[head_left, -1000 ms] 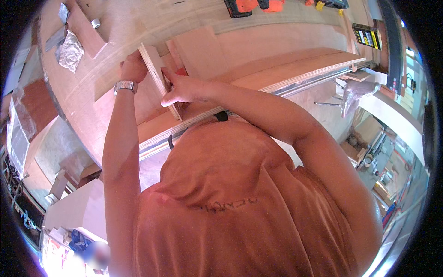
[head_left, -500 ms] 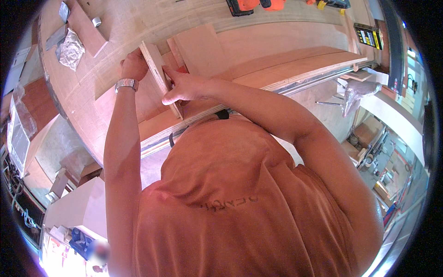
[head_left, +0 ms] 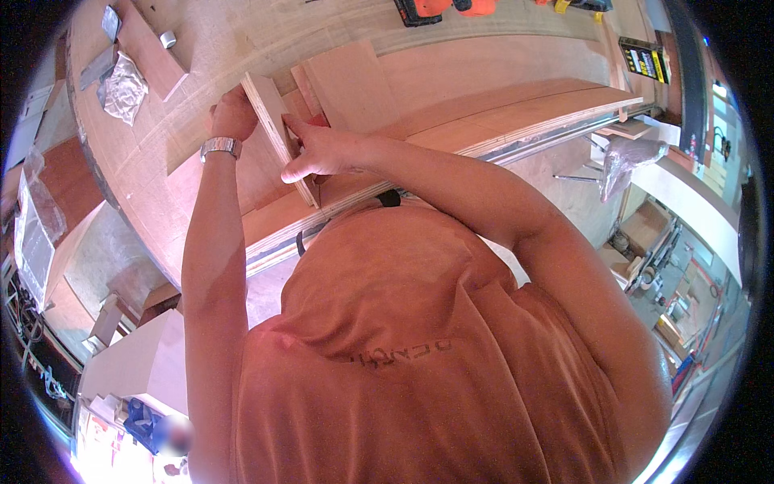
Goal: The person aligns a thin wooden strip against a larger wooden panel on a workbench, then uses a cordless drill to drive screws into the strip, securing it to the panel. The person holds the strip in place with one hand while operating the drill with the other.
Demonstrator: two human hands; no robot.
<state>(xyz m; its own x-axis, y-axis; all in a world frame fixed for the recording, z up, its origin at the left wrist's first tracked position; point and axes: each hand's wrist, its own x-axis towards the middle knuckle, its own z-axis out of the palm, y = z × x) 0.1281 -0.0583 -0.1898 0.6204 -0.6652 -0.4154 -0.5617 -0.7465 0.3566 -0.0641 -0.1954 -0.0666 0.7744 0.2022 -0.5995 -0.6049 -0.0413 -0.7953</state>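
Note:
A narrow plywood board (head_left: 270, 113) stands on edge across the workbench, its pale layered edge facing up. My left hand (head_left: 234, 117), with a metal watch on the wrist, is closed on the board's far end from the left side. On the right side my right hand (head_left: 330, 152) grips the board nearer to me, thumb and forefinger against its edge; the other fingers are partly hidden. A small red thing (head_left: 321, 120) shows just behind the right hand; its kind cannot be made out. Beneath lies a long plywood strip (head_left: 500, 133) along the bench's near edge.
Flat plywood pieces (head_left: 351, 85) lie beyond my right hand. Orange and black power tools (head_left: 423, 10) sit at the far edge. To the left are crumpled foil-like wrapping (head_left: 126, 89), a long wooden piece (head_left: 153, 52) and a small white cylinder (head_left: 168, 38). A black-and-yellow box (head_left: 643, 60) lies far right.
Both hands keep their hold on the board, which stays almost in place. The view has shifted very slightly.

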